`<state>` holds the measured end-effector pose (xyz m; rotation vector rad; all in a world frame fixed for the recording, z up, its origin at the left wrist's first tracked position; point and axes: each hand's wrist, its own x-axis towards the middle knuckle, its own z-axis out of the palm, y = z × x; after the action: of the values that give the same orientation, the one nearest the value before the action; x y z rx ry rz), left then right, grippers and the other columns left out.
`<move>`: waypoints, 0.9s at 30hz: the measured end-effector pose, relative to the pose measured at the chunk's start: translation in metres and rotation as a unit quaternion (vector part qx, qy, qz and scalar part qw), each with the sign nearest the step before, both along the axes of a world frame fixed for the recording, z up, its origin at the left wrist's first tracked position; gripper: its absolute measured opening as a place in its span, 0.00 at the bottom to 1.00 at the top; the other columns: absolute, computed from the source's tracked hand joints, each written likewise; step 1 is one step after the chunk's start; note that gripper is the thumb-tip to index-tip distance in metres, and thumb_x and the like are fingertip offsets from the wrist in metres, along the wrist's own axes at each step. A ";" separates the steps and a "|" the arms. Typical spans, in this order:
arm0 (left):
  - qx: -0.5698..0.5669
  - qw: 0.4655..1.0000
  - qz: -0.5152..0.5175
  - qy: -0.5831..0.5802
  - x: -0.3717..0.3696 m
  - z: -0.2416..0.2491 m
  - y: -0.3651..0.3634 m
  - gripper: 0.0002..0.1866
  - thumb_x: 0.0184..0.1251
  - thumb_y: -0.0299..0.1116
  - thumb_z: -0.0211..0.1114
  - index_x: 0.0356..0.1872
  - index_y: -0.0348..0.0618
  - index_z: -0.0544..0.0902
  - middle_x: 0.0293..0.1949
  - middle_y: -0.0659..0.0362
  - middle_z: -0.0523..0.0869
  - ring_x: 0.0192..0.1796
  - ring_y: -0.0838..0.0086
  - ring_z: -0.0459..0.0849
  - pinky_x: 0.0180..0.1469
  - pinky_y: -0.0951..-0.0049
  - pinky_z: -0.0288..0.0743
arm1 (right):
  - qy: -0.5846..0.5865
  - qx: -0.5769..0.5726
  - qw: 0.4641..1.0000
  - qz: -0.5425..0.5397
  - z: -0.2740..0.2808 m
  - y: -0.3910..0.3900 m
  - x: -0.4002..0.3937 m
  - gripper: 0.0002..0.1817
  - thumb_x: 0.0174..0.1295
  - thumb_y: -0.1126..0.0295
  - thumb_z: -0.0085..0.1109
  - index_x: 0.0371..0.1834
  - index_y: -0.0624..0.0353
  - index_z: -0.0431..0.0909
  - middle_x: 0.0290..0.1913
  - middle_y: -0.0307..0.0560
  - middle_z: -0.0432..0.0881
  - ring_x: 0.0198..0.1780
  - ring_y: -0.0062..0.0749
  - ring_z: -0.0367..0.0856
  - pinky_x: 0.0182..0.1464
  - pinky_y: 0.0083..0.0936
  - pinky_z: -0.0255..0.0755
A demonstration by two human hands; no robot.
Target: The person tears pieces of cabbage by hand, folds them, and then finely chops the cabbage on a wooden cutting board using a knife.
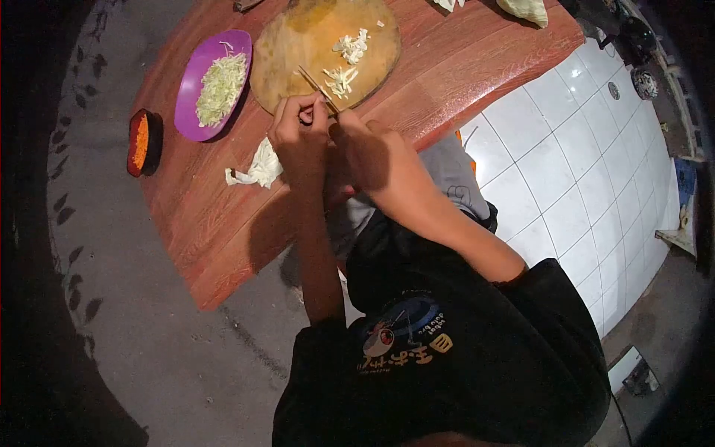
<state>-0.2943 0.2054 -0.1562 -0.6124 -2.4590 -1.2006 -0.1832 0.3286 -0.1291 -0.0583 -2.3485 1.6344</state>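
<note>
My right hand (365,141) is closed around a knife (316,84), whose thin blade points up and left over the near edge of the round wooden chopping board (287,56). Right beside the blade, my left hand (300,123) has its fingers curled together; what they pinch, if anything, is hidden. Two small heaps of shredded cabbage (351,46) lie on the board beyond the knife. A piece of cabbage leaf (262,165) rests on the table below my left hand.
A purple bowl (184,112) of shredded cabbage and a small dark bowl (154,153) of shredded orange food, possibly carrot, stand left on the wooden table (201,238). More cabbage (525,10) lies at the far right edge. White floor tiles (551,156) show beyond the table.
</note>
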 end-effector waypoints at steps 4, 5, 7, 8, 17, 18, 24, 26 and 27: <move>-0.004 0.999 -0.005 0.031 -0.001 0.002 0.002 0.04 0.69 0.27 0.73 0.40 0.37 0.88 0.25 0.62 0.82 0.28 0.79 0.78 0.33 0.75 0.73 | 0.025 -0.023 0.999 0.035 0.006 0.006 -0.009 0.26 0.57 0.77 0.66 0.58 0.61 0.68 0.36 0.69 0.83 0.43 0.72 0.85 0.41 0.55 0.78; -0.007 0.999 -0.012 0.052 -0.001 0.002 0.002 0.04 0.69 0.27 0.73 0.40 0.37 0.88 0.25 0.61 0.81 0.28 0.79 0.78 0.33 0.75 0.73 | 0.048 -0.032 0.997 0.042 0.005 0.007 -0.009 0.27 0.55 0.78 0.68 0.58 0.60 0.67 0.36 0.68 0.84 0.43 0.71 0.85 0.41 0.55 0.78; -0.004 1.000 -0.006 0.027 0.001 0.004 0.002 0.03 0.67 0.25 0.73 0.38 0.37 0.88 0.28 0.58 0.83 0.29 0.73 0.79 0.35 0.71 0.75 | 0.044 -0.031 0.998 0.043 0.005 0.005 -0.008 0.28 0.55 0.78 0.68 0.58 0.61 0.67 0.36 0.68 0.84 0.43 0.72 0.84 0.41 0.54 0.78; 0.000 1.000 -0.002 0.003 0.001 0.004 0.002 0.03 0.65 0.24 0.73 0.36 0.37 0.87 0.30 0.56 0.84 0.30 0.68 0.81 0.36 0.68 0.76 | 0.042 -0.029 0.998 0.043 0.005 0.005 -0.008 0.28 0.55 0.78 0.68 0.58 0.61 0.67 0.36 0.68 0.84 0.42 0.72 0.83 0.41 0.54 0.78; -0.017 0.997 -0.029 0.063 -0.002 0.000 0.000 0.05 0.70 0.27 0.71 0.39 0.35 0.87 0.32 0.56 0.83 0.32 0.72 0.80 0.38 0.71 0.76 | 0.001 0.061 0.998 -0.015 -0.006 0.013 0.008 0.20 0.61 0.78 0.62 0.55 0.62 0.67 0.35 0.72 0.82 0.43 0.75 0.82 0.41 0.59 0.74; -0.017 0.997 -0.031 0.064 -0.001 0.000 0.001 0.05 0.70 0.27 0.71 0.39 0.35 0.87 0.32 0.56 0.83 0.32 0.72 0.80 0.38 0.71 0.76 | 0.002 0.060 0.998 -0.017 -0.006 0.012 0.007 0.20 0.61 0.78 0.62 0.55 0.62 0.67 0.35 0.72 0.82 0.43 0.75 0.82 0.41 0.59 0.74; -0.047 0.998 0.003 0.032 0.003 0.003 0.000 0.06 0.71 0.28 0.71 0.39 0.36 0.86 0.34 0.55 0.85 0.34 0.69 0.83 0.39 0.68 0.78 | 0.029 0.018 0.999 0.004 -0.005 -0.001 0.006 0.18 0.63 0.77 0.60 0.54 0.62 0.67 0.37 0.71 0.82 0.43 0.76 0.82 0.40 0.59 0.74; -0.046 0.998 0.013 0.042 0.003 0.002 0.000 0.05 0.70 0.29 0.71 0.40 0.37 0.87 0.33 0.55 0.87 0.33 0.69 0.85 0.39 0.68 0.78 | 0.027 0.020 0.999 -0.012 -0.007 -0.003 0.004 0.18 0.62 0.77 0.61 0.53 0.62 0.67 0.37 0.71 0.82 0.42 0.76 0.82 0.40 0.59 0.75; -0.046 0.998 0.013 0.041 0.003 0.001 0.000 0.05 0.70 0.29 0.71 0.40 0.37 0.87 0.33 0.55 0.87 0.33 0.69 0.85 0.39 0.68 0.78 | 0.026 0.020 0.999 -0.012 -0.007 -0.003 0.005 0.18 0.62 0.77 0.61 0.53 0.62 0.67 0.37 0.71 0.82 0.42 0.76 0.82 0.40 0.59 0.75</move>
<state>-0.2915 0.2051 -0.1547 -0.6387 -2.4562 -1.0356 -0.1786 0.3257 -0.1366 -0.0352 -2.3319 1.5589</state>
